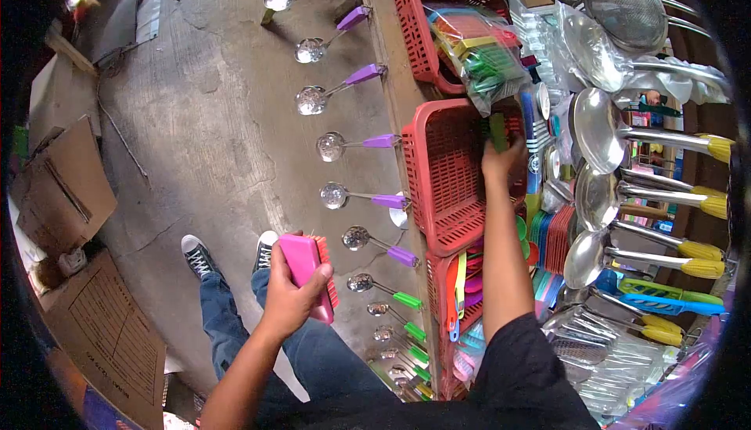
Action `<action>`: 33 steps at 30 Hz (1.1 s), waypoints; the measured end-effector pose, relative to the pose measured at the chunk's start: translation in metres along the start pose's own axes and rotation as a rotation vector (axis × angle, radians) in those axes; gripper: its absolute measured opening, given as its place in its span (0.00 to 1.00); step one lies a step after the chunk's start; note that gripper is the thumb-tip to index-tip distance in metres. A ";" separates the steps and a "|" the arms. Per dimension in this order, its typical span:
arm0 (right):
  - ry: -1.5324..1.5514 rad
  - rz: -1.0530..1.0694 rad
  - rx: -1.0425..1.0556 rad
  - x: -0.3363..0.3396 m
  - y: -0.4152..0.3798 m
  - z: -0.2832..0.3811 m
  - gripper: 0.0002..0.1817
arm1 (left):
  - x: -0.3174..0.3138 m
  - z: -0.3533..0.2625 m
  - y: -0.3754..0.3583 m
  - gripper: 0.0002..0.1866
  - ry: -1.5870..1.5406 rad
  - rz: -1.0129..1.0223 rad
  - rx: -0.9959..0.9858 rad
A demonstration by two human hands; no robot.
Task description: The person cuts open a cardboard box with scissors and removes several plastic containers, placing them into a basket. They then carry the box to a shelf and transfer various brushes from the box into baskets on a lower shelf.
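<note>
My left hand [291, 295] grips a pink scrub brush [303, 272] with orange-red bristles turned to the right, held above my legs. My right hand [504, 160] reaches over the far right part of a red plastic basket [426, 172]. Its fingers are closed around a narrow green object [498, 131], partly in shadow, whose exact kind I cannot make out. A clear plastic bag [489, 66] with green, yellow and orange-red things lies just beyond that hand, partly over another red basket [415, 23].
Ladles with purple handles [381, 141] and green handles [408, 300] hang along the wooden shelf edge [391, 93]. Large metal spoons [601, 129] and a strainer [626, 7] are at the right. Cardboard boxes [98, 336] stand at the left on the concrete floor [195, 117].
</note>
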State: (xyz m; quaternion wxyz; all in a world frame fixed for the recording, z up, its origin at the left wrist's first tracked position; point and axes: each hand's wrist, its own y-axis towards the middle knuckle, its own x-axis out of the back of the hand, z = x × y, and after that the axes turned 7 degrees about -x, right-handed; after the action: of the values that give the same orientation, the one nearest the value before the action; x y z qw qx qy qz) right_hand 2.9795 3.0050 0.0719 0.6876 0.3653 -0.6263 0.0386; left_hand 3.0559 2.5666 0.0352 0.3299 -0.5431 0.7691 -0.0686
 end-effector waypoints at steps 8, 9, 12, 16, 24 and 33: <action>0.831 0.633 0.382 0.169 -0.161 0.081 0.22 | -0.042 -0.025 0.022 0.30 -0.158 0.036 -0.073; 0.838 0.771 0.482 0.187 -0.170 0.085 0.27 | -0.048 -0.030 0.025 0.30 -0.129 0.048 -0.131; 0.715 0.848 0.561 0.210 -0.181 0.086 0.40 | -0.075 -0.048 0.031 0.29 -0.202 0.051 -0.188; 0.599 0.775 0.509 0.206 -0.167 0.070 0.50 | -0.098 -0.054 0.041 0.28 -0.139 0.102 -0.267; 0.422 0.176 0.346 0.088 -0.068 0.009 0.39 | -0.125 -0.040 0.061 0.35 0.269 0.268 -0.465; 0.296 0.269 0.155 0.037 -0.038 -0.002 0.36 | -0.126 -0.015 0.058 0.35 0.409 0.292 -0.420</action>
State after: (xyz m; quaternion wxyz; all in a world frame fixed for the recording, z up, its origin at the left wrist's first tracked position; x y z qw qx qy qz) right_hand 3.0090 2.9634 0.0876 0.7307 0.3205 -0.5568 0.2312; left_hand 3.0255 2.6966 0.0744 0.0556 -0.4583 0.8865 0.0319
